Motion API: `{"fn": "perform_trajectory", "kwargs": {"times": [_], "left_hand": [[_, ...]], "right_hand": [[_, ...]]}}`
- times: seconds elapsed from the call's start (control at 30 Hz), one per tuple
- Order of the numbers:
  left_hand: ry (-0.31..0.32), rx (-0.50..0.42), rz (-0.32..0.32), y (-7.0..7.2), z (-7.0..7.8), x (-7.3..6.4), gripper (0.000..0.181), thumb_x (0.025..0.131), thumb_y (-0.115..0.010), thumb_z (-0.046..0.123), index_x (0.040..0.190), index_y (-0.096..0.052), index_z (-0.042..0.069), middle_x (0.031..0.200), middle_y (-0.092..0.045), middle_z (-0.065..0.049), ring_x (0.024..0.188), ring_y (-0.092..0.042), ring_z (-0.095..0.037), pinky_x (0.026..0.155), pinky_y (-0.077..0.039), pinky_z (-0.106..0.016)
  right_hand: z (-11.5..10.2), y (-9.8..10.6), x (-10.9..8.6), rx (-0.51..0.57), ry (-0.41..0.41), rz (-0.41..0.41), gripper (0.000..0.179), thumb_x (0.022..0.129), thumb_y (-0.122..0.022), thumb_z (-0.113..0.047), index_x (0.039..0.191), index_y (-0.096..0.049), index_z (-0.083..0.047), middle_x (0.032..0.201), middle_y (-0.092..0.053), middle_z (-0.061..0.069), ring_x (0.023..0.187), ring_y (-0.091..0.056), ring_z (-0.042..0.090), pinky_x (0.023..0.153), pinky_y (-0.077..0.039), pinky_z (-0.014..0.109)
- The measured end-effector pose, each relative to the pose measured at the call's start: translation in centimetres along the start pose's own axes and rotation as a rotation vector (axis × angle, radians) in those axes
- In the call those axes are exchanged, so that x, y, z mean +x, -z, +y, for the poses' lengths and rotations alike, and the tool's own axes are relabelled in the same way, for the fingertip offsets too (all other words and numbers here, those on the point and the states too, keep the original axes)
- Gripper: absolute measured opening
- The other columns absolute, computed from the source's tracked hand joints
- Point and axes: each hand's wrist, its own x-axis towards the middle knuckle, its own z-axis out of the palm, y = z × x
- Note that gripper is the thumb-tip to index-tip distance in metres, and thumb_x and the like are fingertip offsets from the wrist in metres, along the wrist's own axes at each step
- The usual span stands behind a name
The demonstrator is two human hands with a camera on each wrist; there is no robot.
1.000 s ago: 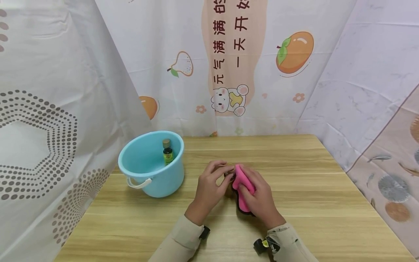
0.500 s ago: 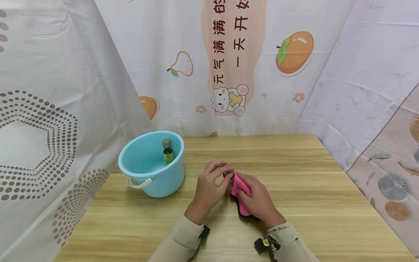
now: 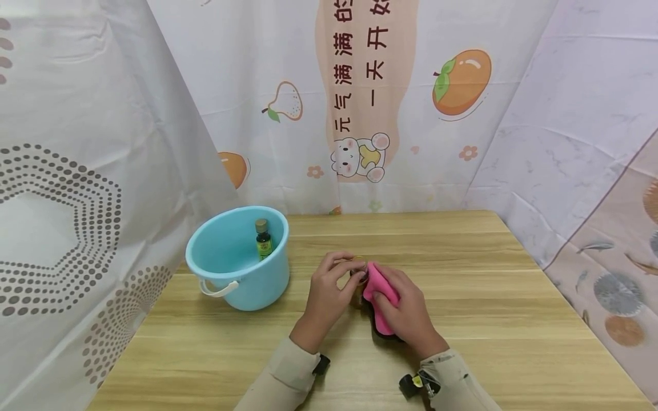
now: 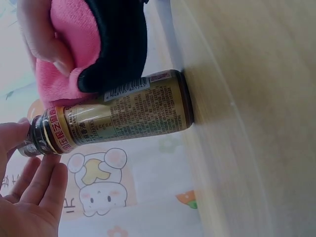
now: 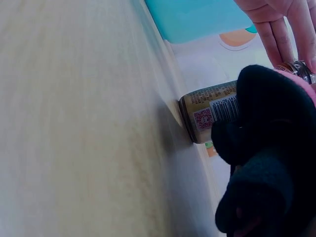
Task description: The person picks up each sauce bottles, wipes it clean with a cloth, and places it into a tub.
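Observation:
A glass sauce bottle [image 4: 133, 111] with a gold, text-covered label stands upright on the table. My left hand [image 3: 328, 297] pinches its neck and cap between thumb and fingertips; in the left wrist view, the thumb [image 4: 15, 134] lies on one side and the fingers on the other. In my right hand [image 3: 408, 311] is a folded cloth [image 3: 380, 285], pink on one side and black on the other. I grip the cloth against the bottle's right side, just below the neck. In the right wrist view, its black side [image 5: 276, 128] hides much of the bottle.
A light blue bucket [image 3: 259, 288] with a white handle [image 3: 218, 290] stands to the left on the wooden table [image 3: 462, 274]. Inside it is a dark bottle [image 3: 264, 240] with a yellow-green label and a tan cap. A printed curtain [image 3: 411, 194] hangs behind the table.
My right hand slid the cloth down the bottle's side and then back up toward the neck. My left hand has stayed at the top of the bottle.

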Motion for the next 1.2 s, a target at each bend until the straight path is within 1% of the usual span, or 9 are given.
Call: {"fn": "perform_trajectory", "kwargs": {"times": [0.2, 0.3, 0.4, 0.53, 0.73, 0.83, 0.97, 1.07, 1.2], "left_hand": [[-0.003, -0.007, 0.002, -0.05, -0.19, -0.04, 0.018, 0.094, -0.078, 0.014, 0.112, -0.080, 0.015, 0.119, -0.066, -0.010, 0.110, -0.067, -0.018, 0.089, -0.062, -0.033], [-0.004, -0.011, 0.000, -0.05, -0.13, 0.01, 0.017, 0.094, -0.077, 0.013, 0.112, -0.080, 0.015, 0.119, -0.066, -0.008, 0.111, -0.068, -0.018, 0.089, -0.061, -0.032], [-0.001, -0.009, -0.001, 0.02, -0.06, 0.06, 0.017, 0.095, -0.077, 0.013, 0.111, -0.080, 0.014, 0.119, -0.068, -0.008, 0.112, -0.068, -0.018, 0.090, -0.061, -0.032], [0.008, 0.001, 0.001, 0.04, 0.00, 0.06, 0.016, 0.094, -0.078, 0.015, 0.110, -0.080, 0.014, 0.118, -0.069, -0.007, 0.112, -0.068, -0.016, 0.090, -0.061, -0.030], [0.026, -0.002, 0.005, -0.09, -0.05, 0.05, 0.017, 0.092, -0.081, 0.018, 0.109, -0.080, 0.015, 0.117, -0.069, -0.005, 0.111, -0.068, -0.014, 0.089, -0.060, -0.028], [0.021, -0.001, 0.012, -0.23, -0.13, 0.08, 0.017, 0.091, -0.081, 0.018, 0.109, -0.081, 0.015, 0.116, -0.069, -0.004, 0.110, -0.068, -0.014, 0.091, -0.060, -0.029], [0.021, 0.014, 0.016, -0.28, -0.14, 0.08, 0.018, 0.091, -0.081, 0.019, 0.109, -0.081, 0.016, 0.115, -0.070, -0.004, 0.110, -0.068, -0.013, 0.090, -0.061, -0.030], [0.031, 0.022, 0.013, -0.21, -0.06, 0.08, 0.017, 0.093, -0.080, 0.020, 0.109, -0.081, 0.017, 0.115, -0.070, -0.002, 0.110, -0.068, -0.013, 0.091, -0.060, -0.030], [0.038, 0.030, 0.010, -0.12, 0.04, 0.04, 0.017, 0.093, -0.080, 0.021, 0.110, -0.081, 0.017, 0.115, -0.070, -0.001, 0.110, -0.068, -0.013, 0.093, -0.060, -0.031]], "right_hand": [[-0.35, 0.12, 0.15, 0.040, 0.050, 0.056, 0.063, 0.091, -0.077, -0.006, 0.149, -0.058, -0.021, 0.140, -0.063, 0.002, 0.121, -0.064, 0.018, 0.100, -0.051, 0.018], [-0.55, 0.21, 0.22, 0.069, 0.063, 0.070, 0.064, 0.091, -0.076, -0.004, 0.150, -0.057, -0.020, 0.143, -0.061, 0.003, 0.123, -0.062, 0.021, 0.103, -0.047, 0.014], [-0.68, 0.22, 0.28, 0.082, 0.057, 0.059, 0.064, 0.091, -0.076, -0.004, 0.150, -0.056, -0.020, 0.144, -0.060, 0.003, 0.125, -0.061, 0.021, 0.104, -0.046, 0.014], [-0.64, 0.09, 0.22, 0.081, 0.032, 0.030, 0.062, 0.092, -0.075, -0.005, 0.149, -0.057, -0.020, 0.144, -0.061, 0.002, 0.127, -0.061, 0.020, 0.105, -0.047, 0.016], [-0.26, -0.14, 0.03, 0.060, 0.011, -0.011, 0.059, 0.093, -0.074, -0.005, 0.148, -0.059, -0.020, 0.141, -0.063, 0.001, 0.124, -0.063, 0.019, 0.103, -0.050, 0.019], [-0.20, -0.10, -0.10, 0.028, -0.016, -0.031, 0.059, 0.092, -0.075, -0.006, 0.147, -0.060, -0.021, 0.139, -0.064, 0.000, 0.123, -0.063, 0.017, 0.101, -0.054, 0.028], [-0.20, 0.01, -0.14, 0.004, -0.070, -0.082, 0.058, 0.092, -0.076, -0.010, 0.146, -0.060, -0.025, 0.138, -0.065, -0.004, 0.123, -0.063, 0.014, 0.098, -0.058, 0.041], [-0.14, 0.01, -0.14, -0.012, -0.101, -0.122, 0.057, 0.093, -0.076, -0.011, 0.146, -0.061, -0.027, 0.138, -0.065, -0.004, 0.122, -0.063, 0.015, 0.098, -0.057, 0.045], [-0.13, -0.01, -0.25, -0.043, -0.140, -0.162, 0.056, 0.093, -0.076, -0.013, 0.146, -0.061, -0.026, 0.136, -0.066, -0.002, 0.121, -0.064, 0.016, 0.098, -0.057, 0.045]]}}
